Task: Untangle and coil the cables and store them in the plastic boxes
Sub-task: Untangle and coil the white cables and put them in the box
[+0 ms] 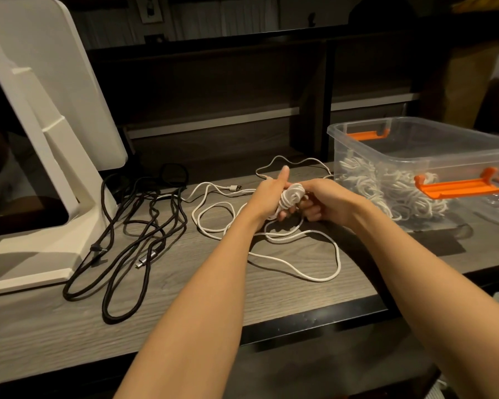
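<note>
left hand (267,197): bare, no rings | right hand (323,201): bare | forearms: uncovered, sleeveless

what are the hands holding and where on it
Both hands, left and right, hold the white cable by its wound bundle; the rest trails loose on the desk.

I can read no text, label, brand, number or sign anywhere in front of me.
</note>
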Motion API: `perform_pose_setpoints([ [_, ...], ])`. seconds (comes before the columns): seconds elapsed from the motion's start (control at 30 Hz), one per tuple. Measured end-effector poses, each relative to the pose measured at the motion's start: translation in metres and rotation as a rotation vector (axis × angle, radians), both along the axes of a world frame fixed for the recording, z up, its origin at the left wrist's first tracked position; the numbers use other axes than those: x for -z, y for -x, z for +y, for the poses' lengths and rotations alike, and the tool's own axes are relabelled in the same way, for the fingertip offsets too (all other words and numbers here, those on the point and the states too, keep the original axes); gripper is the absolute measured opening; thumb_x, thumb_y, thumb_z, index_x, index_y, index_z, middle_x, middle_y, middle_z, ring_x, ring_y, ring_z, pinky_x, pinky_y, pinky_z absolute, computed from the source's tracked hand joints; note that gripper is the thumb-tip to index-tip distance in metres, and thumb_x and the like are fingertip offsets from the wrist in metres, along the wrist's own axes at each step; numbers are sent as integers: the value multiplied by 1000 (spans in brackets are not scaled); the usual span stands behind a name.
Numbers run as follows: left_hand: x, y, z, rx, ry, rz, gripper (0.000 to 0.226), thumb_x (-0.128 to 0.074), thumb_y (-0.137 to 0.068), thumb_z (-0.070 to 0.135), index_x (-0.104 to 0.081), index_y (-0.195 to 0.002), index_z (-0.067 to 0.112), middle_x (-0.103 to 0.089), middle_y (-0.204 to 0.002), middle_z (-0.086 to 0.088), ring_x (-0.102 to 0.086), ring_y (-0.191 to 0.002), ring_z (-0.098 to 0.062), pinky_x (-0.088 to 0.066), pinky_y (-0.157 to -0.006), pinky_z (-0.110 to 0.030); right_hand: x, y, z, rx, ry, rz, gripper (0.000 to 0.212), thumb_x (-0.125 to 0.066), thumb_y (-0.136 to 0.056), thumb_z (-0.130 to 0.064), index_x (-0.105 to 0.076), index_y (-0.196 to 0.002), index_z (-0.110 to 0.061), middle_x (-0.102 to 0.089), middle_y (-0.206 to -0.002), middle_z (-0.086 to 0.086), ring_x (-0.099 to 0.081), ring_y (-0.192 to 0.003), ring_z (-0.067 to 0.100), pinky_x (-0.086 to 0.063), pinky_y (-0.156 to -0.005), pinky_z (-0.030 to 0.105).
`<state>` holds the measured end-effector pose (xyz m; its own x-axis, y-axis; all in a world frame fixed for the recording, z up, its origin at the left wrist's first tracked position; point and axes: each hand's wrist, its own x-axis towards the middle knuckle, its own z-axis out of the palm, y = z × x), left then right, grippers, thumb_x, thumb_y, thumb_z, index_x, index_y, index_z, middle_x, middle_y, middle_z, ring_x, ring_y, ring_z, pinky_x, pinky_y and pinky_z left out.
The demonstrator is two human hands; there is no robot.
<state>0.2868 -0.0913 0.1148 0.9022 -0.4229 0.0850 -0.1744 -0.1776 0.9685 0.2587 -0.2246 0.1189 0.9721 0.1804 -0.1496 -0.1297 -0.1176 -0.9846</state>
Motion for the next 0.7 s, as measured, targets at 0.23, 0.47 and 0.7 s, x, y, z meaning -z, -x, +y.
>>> perform_pose_setpoints([
  [0.23,1,-1,7,137,225,152,18,-59,-96,23,-50,-107,12,-56,-80,-5,-48,-62,-10,-38,-50,-18,5,-3,-3,94,-19,-81,34,-43,-100,-28,-48,-69,-14,-40,-55,0,-34,-45,9,-29,-44,19],
  [0.47,2,-4,3,-27,261,186,18,-52,-100,25,-57,-93,9,-54,-74,-3,-45,-51,-7,-36,-44,-14,7,0,2,77,163,-213,35,-43,-99,-20,-45,-64,-16,-40,-55,-1,-35,-46,8,-31,-46,19],
  [0.7,6,-8,0,-178,127,160,28,-48,-102,30,-60,-97,4,-53,-64,-4,-43,-44,-7,-35,-44,-16,5,5,5,-46,321,-345,33,-44,-97,-13,-56,-67,-12,-44,-51,-1,-37,-44,7,-33,-45,17],
])
